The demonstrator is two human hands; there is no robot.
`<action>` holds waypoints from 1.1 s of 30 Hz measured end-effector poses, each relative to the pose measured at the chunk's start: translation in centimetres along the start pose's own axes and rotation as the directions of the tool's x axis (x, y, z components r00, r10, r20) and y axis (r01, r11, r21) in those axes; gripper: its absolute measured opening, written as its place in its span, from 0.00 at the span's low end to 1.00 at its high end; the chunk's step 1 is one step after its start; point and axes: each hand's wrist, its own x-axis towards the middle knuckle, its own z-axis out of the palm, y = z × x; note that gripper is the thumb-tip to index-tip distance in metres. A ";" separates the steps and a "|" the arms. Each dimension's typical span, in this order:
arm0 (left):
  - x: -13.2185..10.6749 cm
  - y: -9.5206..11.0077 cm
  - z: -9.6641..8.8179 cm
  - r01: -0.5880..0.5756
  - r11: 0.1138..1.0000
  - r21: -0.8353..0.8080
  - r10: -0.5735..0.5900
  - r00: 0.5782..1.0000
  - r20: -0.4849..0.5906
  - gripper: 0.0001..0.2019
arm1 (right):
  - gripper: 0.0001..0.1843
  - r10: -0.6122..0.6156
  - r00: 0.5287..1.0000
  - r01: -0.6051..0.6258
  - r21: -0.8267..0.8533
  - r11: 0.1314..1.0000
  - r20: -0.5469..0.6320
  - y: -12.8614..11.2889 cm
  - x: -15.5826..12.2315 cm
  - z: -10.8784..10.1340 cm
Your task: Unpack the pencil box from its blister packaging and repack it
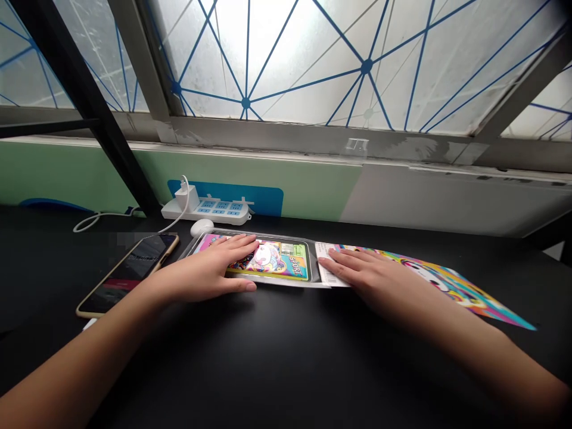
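Note:
My left hand [227, 262] lies flat, fingers stretched, on a clear plastic tray [316, 271] that holds a colourful booklet-like pack [290, 262]. Its thumb points right along the tray's near edge. To the right, my right hand [357, 268] rests with fingers extended over the white end of a long, brightly printed card [433, 277]. That card runs off to the right and borders the tray's right side; whether the two are joined I cannot tell. Part of the pack is hidden under my left fingers, and my right hand and forearm cover some of the card.
A phone [129, 277] lies on the black table [277, 363] to the left, with a white cable near its top. Behind the tray are a white power strip [214, 210] with a plugged-in charger [186, 198] and a small white round object [202, 227]. A black post [102, 131] slants down at left.

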 end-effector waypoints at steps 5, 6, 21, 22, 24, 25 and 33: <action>0.8 -0.1 0.8 0.005 0.999 -0.034 -0.008 0.997 -0.074 0.34 | 0.29 0.060 0.974 -0.077 -0.071 0.994 -0.218 -1.5 0.0 -3.9; 1.2 -0.1 1.2 0.000 1.000 -0.025 -0.002 0.994 -0.111 0.34 | 0.29 0.040 0.964 -0.063 -0.080 0.995 -0.264 -3.0 0.2 -4.6; 4.1 4.6 2.6 -0.036 0.998 0.047 0.050 0.941 -0.334 0.19 | 0.30 -0.071 0.995 0.103 0.612 0.784 -0.076 -16.6 8.0 -1.0; 4.2 4.3 2.5 -0.046 0.998 0.036 0.056 0.939 -0.340 0.18 | 0.29 -0.076 0.995 0.100 0.642 0.760 -0.065 -16.0 8.7 -0.9; 4.3 3.8 2.2 -0.068 0.998 0.016 0.069 0.931 -0.360 0.17 | 0.28 -0.079 0.995 0.096 0.675 0.732 -0.056 -15.0 9.5 -0.6; 4.3 3.6 2.2 -0.082 0.997 0.012 0.081 0.926 -0.368 0.17 | 0.28 -0.076 0.995 0.094 0.680 0.727 -0.056 -14.7 9.6 -0.4; 4.2 2.1 3.0 -0.214 0.975 0.051 0.216 0.887 -0.408 0.17 | 0.20 0.033 0.997 0.019 0.649 0.761 -0.069 -14.8 9.0 0.0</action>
